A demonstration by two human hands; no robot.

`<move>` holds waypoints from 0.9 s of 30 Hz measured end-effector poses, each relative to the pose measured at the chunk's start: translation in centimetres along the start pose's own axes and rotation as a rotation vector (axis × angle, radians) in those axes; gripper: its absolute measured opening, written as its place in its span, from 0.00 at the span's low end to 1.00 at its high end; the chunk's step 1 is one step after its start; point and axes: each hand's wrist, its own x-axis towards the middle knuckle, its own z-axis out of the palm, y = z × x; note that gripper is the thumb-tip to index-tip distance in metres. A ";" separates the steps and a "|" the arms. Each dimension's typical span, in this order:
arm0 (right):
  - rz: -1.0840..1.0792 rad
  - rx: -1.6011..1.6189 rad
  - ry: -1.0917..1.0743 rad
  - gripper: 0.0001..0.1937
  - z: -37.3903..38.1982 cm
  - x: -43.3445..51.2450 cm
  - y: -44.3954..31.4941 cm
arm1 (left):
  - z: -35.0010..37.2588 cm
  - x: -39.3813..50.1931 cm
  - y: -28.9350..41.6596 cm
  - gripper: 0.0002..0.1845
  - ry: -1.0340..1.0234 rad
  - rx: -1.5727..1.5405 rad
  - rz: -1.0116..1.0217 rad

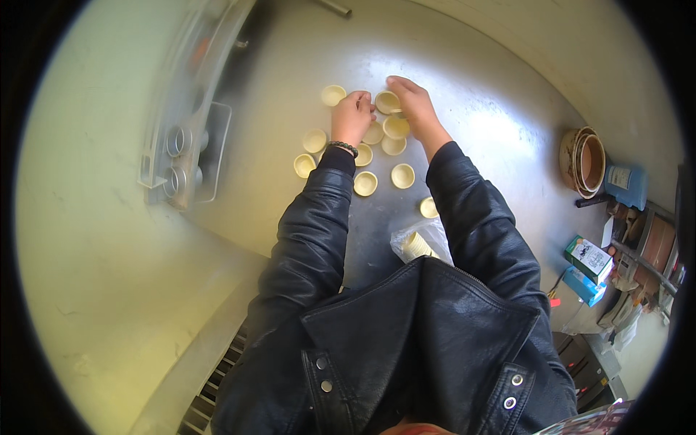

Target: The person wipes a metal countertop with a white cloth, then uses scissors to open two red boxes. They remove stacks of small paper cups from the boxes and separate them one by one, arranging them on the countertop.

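Several pale yellow tart shells, round and shallow, are spread over a metal worktop (462, 179). My left hand (352, 117) is bent over the group, fingers drawn together, just above one tart shell (373, 133); what its fingertips hold is hidden. Beside another tart shell (386, 102) is my right hand (416, 103), its fingers reaching past the far rim. Whether it grips that shell cannot be made out. Two shells overlap below it, the upper tart shell (396, 127) resting partly over the lower tart shell (393, 145). Single shells lie closer to me, one tart shell (365, 184) among them.
A clear plastic bag (399, 239) with a stack of shells (417, 246) lies near my body. At left, a wall rack (204, 125) holds metal cups (178, 141). To the right stand nested round containers (568, 163), a blue jug (625, 187), and a green-and-white carton (590, 258).
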 end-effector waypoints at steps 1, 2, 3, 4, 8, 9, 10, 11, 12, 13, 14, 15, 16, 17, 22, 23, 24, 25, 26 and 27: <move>0.060 0.067 0.014 0.26 -0.4 -0.3 -0.4 | -0.1 0.1 -0.6 0.18 0.036 0.042 0.054; 0.120 0.135 0.029 0.25 -0.6 -0.5 -0.8 | -0.3 0.2 -1.4 0.18 0.072 0.086 0.109; 0.147 0.209 0.072 0.24 -1.1 -0.5 -0.9 | -0.1 0.0 -1.1 0.18 0.096 0.127 0.167; 0.173 0.284 0.115 0.23 -1.6 -0.5 -0.9 | 0.0 -0.5 -0.9 0.17 0.093 0.158 0.165; 0.075 0.264 0.256 0.18 -3.7 0.5 0.1 | 0.6 -4.4 -0.6 0.17 0.172 0.477 0.377; 0.034 0.227 0.281 0.18 -4.4 1.1 1.2 | 1.2 -4.9 -0.6 0.17 0.211 0.600 0.482; 0.018 0.205 0.301 0.17 -4.9 1.9 1.9 | 1.8 -5.1 -0.1 0.18 0.191 0.559 0.414; 0.014 0.180 0.313 0.16 -5.2 2.3 2.9 | 2.2 -5.0 0.1 0.18 0.197 0.593 0.422; 0.007 0.150 0.319 0.16 -5.3 2.4 3.1 | 2.6 -4.7 0.3 0.18 0.210 0.623 0.428; 0.000 0.120 0.325 0.15 -5.5 2.6 3.3 | 2.8 -4.5 0.6 0.18 0.224 0.653 0.433; -0.014 0.090 0.328 0.15 -5.6 2.8 3.4 | 3.1 -4.3 0.8 0.17 0.226 0.693 0.413; -0.025 0.064 0.332 0.14 -5.3 2.8 3.6 | 3.2 -4.2 0.8 0.16 0.225 0.738 0.393; -0.036 0.038 0.336 0.14 -5.2 2.8 3.7 | 3.4 -4.0 0.8 0.14 0.224 0.783 0.373; -0.081 0.002 0.314 0.13 -5.2 2.8 3.7 | 3.7 -3.8 0.7 0.13 0.242 0.782 0.367; -0.241 -0.184 0.277 0.12 -5.6 2.6 4.3 | 3.8 -3.3 -0.4 0.11 0.295 0.772 0.341; -0.249 -0.243 0.272 0.12 -6.0 2.2 4.3 | 3.8 -3.2 -0.5 0.11 0.292 0.783 0.327; -0.256 -0.303 0.263 0.12 -6.4 1.7 4.1 | 3.6 -3.1 -0.3 0.11 0.290 0.795 0.309; -0.263 -0.363 0.253 0.12 -6.6 1.1 3.9 | 3.5 -3.0 -0.2 0.11 0.289 0.806 0.292; -0.246 -0.380 0.223 0.12 -6.7 0.5 3.7 | 3.3 -2.9 -0.3 0.11 0.295 0.806 0.287; -0.230 -0.397 0.197 0.12 -6.8 -0.2 3.5 | 3.2 -2.6 -0.3 0.11 0.299 0.805 0.286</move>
